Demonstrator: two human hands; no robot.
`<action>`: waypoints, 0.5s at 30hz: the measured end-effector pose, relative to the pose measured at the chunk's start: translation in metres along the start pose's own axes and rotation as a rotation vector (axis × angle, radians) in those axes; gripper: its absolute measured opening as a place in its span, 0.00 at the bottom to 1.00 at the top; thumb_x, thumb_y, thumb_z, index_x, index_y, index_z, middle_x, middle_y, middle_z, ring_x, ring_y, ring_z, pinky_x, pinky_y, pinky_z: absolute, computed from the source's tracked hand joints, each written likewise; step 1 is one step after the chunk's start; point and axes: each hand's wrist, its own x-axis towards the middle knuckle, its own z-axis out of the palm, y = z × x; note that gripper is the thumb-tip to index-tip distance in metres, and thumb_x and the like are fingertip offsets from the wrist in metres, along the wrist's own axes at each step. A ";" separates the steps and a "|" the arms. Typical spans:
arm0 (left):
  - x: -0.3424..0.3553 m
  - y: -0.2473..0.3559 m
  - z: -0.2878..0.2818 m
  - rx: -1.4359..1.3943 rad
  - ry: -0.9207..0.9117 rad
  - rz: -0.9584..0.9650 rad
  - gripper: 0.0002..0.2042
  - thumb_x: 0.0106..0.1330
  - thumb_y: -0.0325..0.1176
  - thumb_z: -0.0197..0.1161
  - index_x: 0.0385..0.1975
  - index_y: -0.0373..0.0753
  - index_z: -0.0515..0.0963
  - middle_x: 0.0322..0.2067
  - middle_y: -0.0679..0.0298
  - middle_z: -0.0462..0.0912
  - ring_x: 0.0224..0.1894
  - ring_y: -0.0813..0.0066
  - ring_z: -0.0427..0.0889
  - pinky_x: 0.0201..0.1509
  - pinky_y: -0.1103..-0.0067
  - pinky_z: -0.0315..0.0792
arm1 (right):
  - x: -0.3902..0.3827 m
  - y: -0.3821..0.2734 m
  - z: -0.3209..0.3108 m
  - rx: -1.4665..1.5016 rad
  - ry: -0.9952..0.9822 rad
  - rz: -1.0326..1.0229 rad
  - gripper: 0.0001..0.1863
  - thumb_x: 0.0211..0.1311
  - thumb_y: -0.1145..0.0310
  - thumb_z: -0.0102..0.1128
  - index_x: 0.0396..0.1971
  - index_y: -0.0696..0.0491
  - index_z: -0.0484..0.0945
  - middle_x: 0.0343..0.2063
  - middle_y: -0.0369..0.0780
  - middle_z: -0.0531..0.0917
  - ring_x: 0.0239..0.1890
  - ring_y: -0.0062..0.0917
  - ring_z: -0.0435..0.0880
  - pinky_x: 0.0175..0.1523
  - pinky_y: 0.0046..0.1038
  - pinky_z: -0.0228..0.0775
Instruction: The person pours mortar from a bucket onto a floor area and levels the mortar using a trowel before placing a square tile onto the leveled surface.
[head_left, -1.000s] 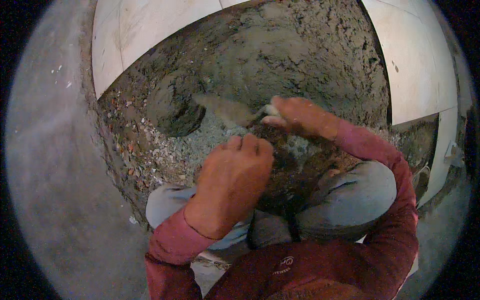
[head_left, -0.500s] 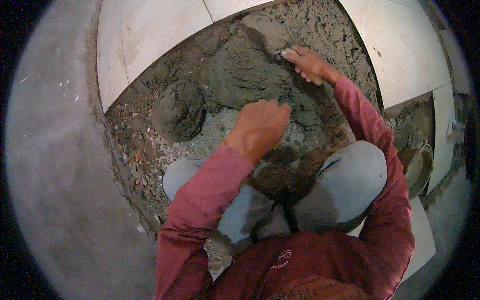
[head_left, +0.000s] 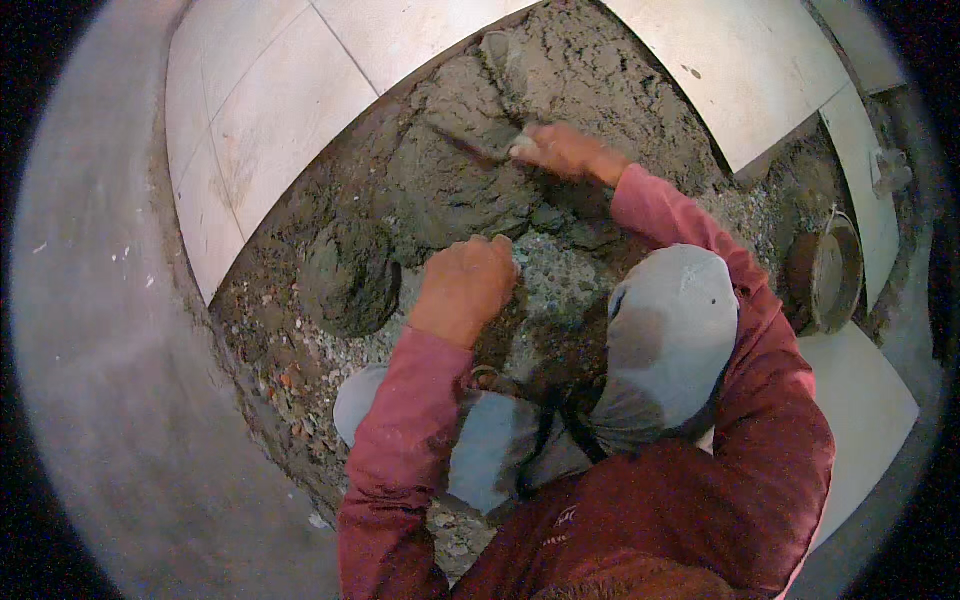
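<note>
My right hand (head_left: 565,152) grips a trowel (head_left: 470,146) whose thin blade is pressed into the wet grey mortar (head_left: 430,180), coated and hard to tell from it. Lower and to the left, my left hand (head_left: 468,285) is closed, knuckles up, just in front of the mortar's near edge. Its palm side is hidden, so I cannot see what it holds, if anything. A rounded lump of mortar (head_left: 348,278) lies to the left of that hand. Bare rough ground (head_left: 565,275) with a pebbly grey patch shows between my hands and knees.
Pale laid tiles (head_left: 290,110) border the mortar at far left, and more tiles (head_left: 735,75) at far right. A bucket (head_left: 828,275) stands by my right elbow, near a loose tile (head_left: 865,400). Smooth concrete floor (head_left: 110,370) runs along the left, beside gravel.
My right hand has drawn the trowel left and slightly nearer through the mortar, its blade now tilted edge-on. My left hand has shifted left and closer to me. The view has turned somewhat.
</note>
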 end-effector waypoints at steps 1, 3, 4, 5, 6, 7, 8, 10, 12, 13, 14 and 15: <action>-0.002 0.004 -0.005 -0.021 0.048 0.023 0.12 0.68 0.41 0.58 0.43 0.39 0.75 0.36 0.48 0.83 0.39 0.44 0.83 0.42 0.54 0.77 | 0.001 0.021 -0.007 0.077 0.001 0.082 0.39 0.65 0.34 0.51 0.64 0.50 0.70 0.26 0.41 0.78 0.23 0.22 0.78 0.27 0.30 0.73; -0.012 0.013 -0.018 -0.062 0.141 0.048 0.12 0.68 0.40 0.58 0.43 0.39 0.75 0.36 0.47 0.83 0.39 0.44 0.83 0.42 0.54 0.77 | -0.015 0.013 -0.049 0.284 -0.002 0.457 0.40 0.65 0.32 0.51 0.63 0.50 0.71 0.25 0.38 0.77 0.21 0.22 0.77 0.27 0.29 0.73; -0.010 0.015 -0.022 -0.065 0.151 0.057 0.12 0.68 0.40 0.58 0.43 0.39 0.75 0.37 0.47 0.83 0.39 0.43 0.83 0.42 0.54 0.77 | -0.014 0.031 -0.057 0.283 0.029 0.486 0.39 0.65 0.32 0.50 0.62 0.50 0.71 0.24 0.37 0.76 0.20 0.21 0.76 0.26 0.29 0.72; -0.007 0.018 -0.023 -0.077 0.157 0.078 0.12 0.68 0.40 0.58 0.43 0.39 0.75 0.37 0.47 0.83 0.39 0.43 0.83 0.42 0.54 0.77 | -0.015 0.059 -0.066 0.278 0.060 0.527 0.39 0.65 0.32 0.50 0.62 0.50 0.71 0.24 0.37 0.76 0.20 0.21 0.75 0.25 0.28 0.72; -0.004 0.019 -0.026 -0.081 0.165 0.090 0.12 0.68 0.40 0.58 0.43 0.39 0.75 0.37 0.46 0.83 0.39 0.43 0.83 0.42 0.54 0.77 | -0.018 0.070 -0.075 0.301 0.121 0.549 0.37 0.66 0.33 0.49 0.57 0.52 0.72 0.22 0.37 0.76 0.19 0.22 0.76 0.24 0.29 0.71; -0.001 0.021 -0.025 -0.055 0.142 0.075 0.12 0.68 0.40 0.58 0.43 0.39 0.75 0.37 0.47 0.83 0.39 0.43 0.83 0.42 0.54 0.77 | -0.024 0.082 -0.083 0.324 0.181 0.572 0.35 0.67 0.33 0.48 0.53 0.53 0.73 0.20 0.37 0.76 0.18 0.22 0.76 0.23 0.29 0.70; 0.001 0.021 -0.022 -0.023 0.118 0.051 0.12 0.68 0.40 0.58 0.43 0.39 0.75 0.37 0.47 0.83 0.39 0.43 0.83 0.42 0.54 0.77 | -0.030 0.083 -0.092 0.379 0.268 0.577 0.34 0.68 0.35 0.46 0.44 0.56 0.76 0.18 0.39 0.76 0.17 0.25 0.76 0.22 0.31 0.70; 0.000 0.022 -0.019 0.017 0.082 0.027 0.13 0.68 0.41 0.58 0.44 0.38 0.75 0.36 0.47 0.83 0.39 0.42 0.83 0.42 0.54 0.77 | -0.033 0.086 -0.103 0.563 0.384 0.592 0.30 0.69 0.39 0.49 0.37 0.56 0.76 0.18 0.38 0.77 0.16 0.24 0.76 0.17 0.29 0.67; -0.005 0.024 -0.020 0.039 0.061 0.025 0.13 0.68 0.41 0.58 0.44 0.38 0.75 0.35 0.46 0.83 0.38 0.42 0.83 0.42 0.54 0.77 | -0.037 0.056 -0.105 0.670 0.327 0.549 0.26 0.69 0.42 0.52 0.40 0.54 0.76 0.19 0.36 0.76 0.17 0.22 0.75 0.18 0.28 0.69; -0.007 0.025 -0.021 0.030 0.031 0.027 0.13 0.68 0.41 0.58 0.44 0.38 0.75 0.35 0.46 0.83 0.38 0.43 0.83 0.42 0.54 0.77 | -0.034 0.031 -0.099 0.728 0.293 0.518 0.25 0.69 0.43 0.54 0.42 0.53 0.76 0.20 0.36 0.76 0.17 0.21 0.75 0.18 0.28 0.69; -0.007 0.027 -0.021 0.019 -0.003 0.031 0.13 0.68 0.41 0.58 0.44 0.38 0.75 0.34 0.46 0.83 0.38 0.43 0.83 0.42 0.54 0.77 | -0.027 0.010 -0.086 0.774 0.273 0.494 0.23 0.68 0.45 0.56 0.44 0.52 0.75 0.20 0.35 0.74 0.17 0.20 0.74 0.18 0.27 0.70; -0.005 0.030 -0.021 0.008 -0.038 0.044 0.13 0.68 0.41 0.58 0.44 0.38 0.76 0.34 0.45 0.83 0.38 0.43 0.83 0.42 0.54 0.77 | -0.018 -0.007 -0.075 0.814 0.258 0.474 0.23 0.67 0.46 0.57 0.47 0.51 0.75 0.21 0.34 0.73 0.17 0.20 0.73 0.18 0.26 0.70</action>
